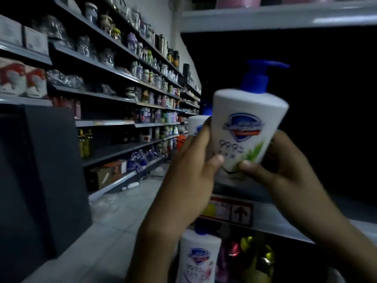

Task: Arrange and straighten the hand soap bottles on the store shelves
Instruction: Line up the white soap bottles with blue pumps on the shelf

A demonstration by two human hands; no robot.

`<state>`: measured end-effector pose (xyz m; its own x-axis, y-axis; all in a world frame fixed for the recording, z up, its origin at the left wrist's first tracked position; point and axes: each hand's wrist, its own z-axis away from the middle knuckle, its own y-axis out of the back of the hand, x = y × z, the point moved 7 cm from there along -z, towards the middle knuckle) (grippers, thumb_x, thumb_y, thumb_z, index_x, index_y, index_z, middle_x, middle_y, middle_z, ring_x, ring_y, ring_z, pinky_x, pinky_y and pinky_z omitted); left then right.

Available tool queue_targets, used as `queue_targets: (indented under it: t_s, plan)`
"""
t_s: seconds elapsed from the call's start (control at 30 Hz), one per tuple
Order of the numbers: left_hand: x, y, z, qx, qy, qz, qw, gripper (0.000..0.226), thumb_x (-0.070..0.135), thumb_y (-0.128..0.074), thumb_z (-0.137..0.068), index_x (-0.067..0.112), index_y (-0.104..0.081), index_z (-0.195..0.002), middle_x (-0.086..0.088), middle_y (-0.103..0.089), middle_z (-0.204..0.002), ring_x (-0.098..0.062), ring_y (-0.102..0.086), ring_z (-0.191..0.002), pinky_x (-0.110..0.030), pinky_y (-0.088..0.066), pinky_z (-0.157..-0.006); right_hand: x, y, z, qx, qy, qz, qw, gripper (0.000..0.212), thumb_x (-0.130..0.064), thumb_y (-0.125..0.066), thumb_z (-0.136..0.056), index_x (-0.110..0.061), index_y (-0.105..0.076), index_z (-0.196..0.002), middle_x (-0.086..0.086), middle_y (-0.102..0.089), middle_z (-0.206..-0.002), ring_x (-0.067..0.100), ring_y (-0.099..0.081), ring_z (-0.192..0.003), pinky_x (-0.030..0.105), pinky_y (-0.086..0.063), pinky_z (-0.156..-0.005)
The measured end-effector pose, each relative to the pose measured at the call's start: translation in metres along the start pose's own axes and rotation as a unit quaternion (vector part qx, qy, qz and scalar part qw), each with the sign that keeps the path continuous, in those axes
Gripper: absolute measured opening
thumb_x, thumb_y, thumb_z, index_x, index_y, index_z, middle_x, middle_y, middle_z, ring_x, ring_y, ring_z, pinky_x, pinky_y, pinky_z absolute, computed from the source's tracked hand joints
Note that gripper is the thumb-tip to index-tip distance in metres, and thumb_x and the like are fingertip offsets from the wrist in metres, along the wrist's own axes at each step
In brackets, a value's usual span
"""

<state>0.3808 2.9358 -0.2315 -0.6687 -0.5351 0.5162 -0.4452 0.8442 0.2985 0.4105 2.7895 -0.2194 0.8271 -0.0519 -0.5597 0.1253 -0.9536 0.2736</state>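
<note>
Item under handling: a white hand soap bottle [244, 127] with a blue pump [257, 77] was at 3 o'clock of frame centre. It leaned slightly toward 1 o'clock, its shield emblem and "99.9" label facing the camera.
Left grip [189, 166]: closed on the bottle's lower side at 9 o'clock, fingers curled round the edge and thumb pressed on the front near the base.
Right grip [282, 172]: closed on the lower side at 3 o'clock, thumb on the front and fingers wrapped behind.
Bottle base: hidden by both grips, just above the shelf [285, 223]; contact could not be told.
Second bottle [196, 125]: stood at 9 o'clock of the held one, partly hidden behind the left fingers.
Lower bottle [199, 258]: same brand, on the tier below at 6 o'clock.
Shelf edge: carried a price label [231, 212] with a red arrow.
Shelf interior: dark; contents not readable.
Opposite shelving [114, 82]: at 9 to 11 o'clock, stocked with jars and bottles, blurred.
</note>
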Motion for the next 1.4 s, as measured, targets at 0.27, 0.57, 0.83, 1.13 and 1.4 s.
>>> queue_targets:
  t_s: [0.27, 0.57, 0.83, 1.13, 1.4]
  plan:
    - [-0.045, 0.014, 0.005, 0.010, 0.049, 0.014, 0.999, 0.057, 0.018, -0.050, -0.096, 0.052, -0.030, -0.138, 0.023, -0.048, -0.136, 0.006, -0.045, -0.123, -0.034, -0.044, -0.101, 0.023, -0.038, -0.014, -0.038, -0.010, 0.058, 0.998, 0.054, -0.009, -0.068, -0.085, -0.026, -0.045, -0.131, -0.018, -0.062, -0.116, -0.009, -0.059, -0.104, 0.016, -0.054, -0.080]
    - [-0.064, 0.012, 0.002, -0.021, 0.080, 0.026, 0.996, 0.061, 0.026, -0.052, -0.095, 0.067, -0.023, -0.130, 0.025, -0.043, -0.141, 0.004, -0.046, -0.123, -0.028, -0.042, -0.097, 0.040, -0.039, -0.019, -0.067, -0.039, 0.129, 0.989, 0.049, -0.024, -0.071, -0.083, -0.029, -0.046, -0.125, -0.023, -0.060, -0.105, -0.016, -0.055, -0.099, 0.003, -0.047, -0.069]
    - [-0.094, -0.008, 0.001, -0.060, 0.173, 0.124, 0.975, 0.068, 0.079, -0.040, -0.075, 0.058, -0.023, -0.138, 0.022, -0.044, -0.141, -0.002, -0.045, -0.126, -0.032, -0.037, -0.100, 0.062, -0.032, -0.026, -0.103, -0.185, 0.155, 0.965, 0.128, -0.037, -0.086, -0.064, -0.032, 0.007, -0.152, -0.008, -0.045, -0.138, 0.000, -0.052, -0.118, 0.015, -0.043, -0.088]
    - [-0.110, -0.013, -0.002, -0.112, 0.191, 0.200, 0.955, 0.043, 0.070, -0.053, -0.075, 0.062, -0.051, -0.116, 0.026, -0.063, -0.119, 0.004, -0.059, -0.109, -0.032, -0.042, -0.097, 0.076, -0.051, -0.037, -0.248, -0.183, 0.139, 0.941, 0.094, -0.035, -0.074, -0.079, -0.033, -0.012, -0.149, -0.008, -0.055, -0.134, 0.004, -0.056, -0.116, 0.011, -0.048, -0.078]
    - [-0.105, -0.008, 0.003, -0.087, 0.203, 0.163, 0.961, 0.047, 0.074, -0.047, -0.075, 0.058, -0.051, -0.120, 0.029, -0.062, -0.117, -0.001, -0.057, -0.114, -0.035, -0.041, -0.100, 0.062, -0.048, -0.030, -0.237, -0.184, 0.197, 0.933, 0.095, -0.038, -0.073, -0.080, -0.024, -0.011, -0.150, -0.003, -0.050, -0.141, 0.012, -0.050, -0.126, 0.035, -0.046, -0.105]
